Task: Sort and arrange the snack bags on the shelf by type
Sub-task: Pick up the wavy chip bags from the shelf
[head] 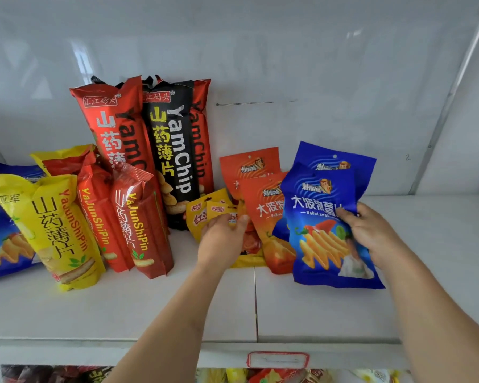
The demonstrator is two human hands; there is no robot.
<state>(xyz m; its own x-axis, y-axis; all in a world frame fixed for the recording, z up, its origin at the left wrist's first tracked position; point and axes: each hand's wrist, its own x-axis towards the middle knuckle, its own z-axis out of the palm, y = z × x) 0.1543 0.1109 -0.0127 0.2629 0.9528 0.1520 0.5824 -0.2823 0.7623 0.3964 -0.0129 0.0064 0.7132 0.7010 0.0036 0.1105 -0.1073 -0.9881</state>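
Note:
My right hand [369, 233] grips the right edge of a blue chip bag [320, 230] that stands upright at the centre right of the white shelf [177, 305]. A second blue bag [340, 161] leans behind it. To the left of these stand two orange chip bags [266, 217]. My left hand [223, 239] is closed on small yellow snack packets [202, 214] in front of the orange bags. Tall red and black Yam Chip bags [174, 150] lean on the back wall. Red bags [138, 219] and yellow bags [58, 230] marked YaJunShiPin stand further left.
Another blue chip bag [0, 239] lies at the far left edge. The shelf's right part [440, 230] is bare up to a metal upright [437, 128]. A red-framed price label [278, 360] hangs on the front lip. More snack bags [274, 376] show on the shelf below.

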